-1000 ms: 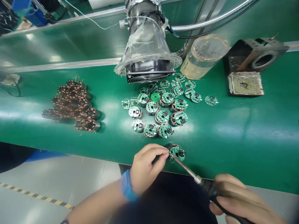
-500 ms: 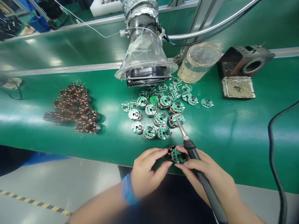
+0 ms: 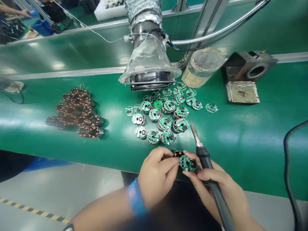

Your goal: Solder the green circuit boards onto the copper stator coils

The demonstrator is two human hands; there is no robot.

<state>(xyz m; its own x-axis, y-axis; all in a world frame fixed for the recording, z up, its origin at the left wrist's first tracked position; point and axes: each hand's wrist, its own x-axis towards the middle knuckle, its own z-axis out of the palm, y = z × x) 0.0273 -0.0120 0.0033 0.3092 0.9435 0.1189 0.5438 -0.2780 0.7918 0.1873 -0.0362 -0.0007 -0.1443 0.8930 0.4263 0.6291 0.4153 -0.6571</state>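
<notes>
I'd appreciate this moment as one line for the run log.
left hand: grips round green circuit board | right hand: holds soldering iron, touches board

No legible text or labels, circuit board (image 3: 187, 163) markings too small to read

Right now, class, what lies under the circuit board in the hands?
The green circuit board covers a copper coil; only its edge shows beside the left hand, the rest hidden.

- Electronics assembly workshop
- green workbench (image 3: 240, 144) beneath the left fingers (image 3: 166, 163)
- soldering iron (image 3: 204, 160) in the right fingers (image 3: 204, 175)
- circuit boards (image 3: 164, 124) just beyond the fingers
- copper coils (image 3: 77, 106) farther left
- fume extractor duct (image 3: 149, 54) farther beyond
</notes>
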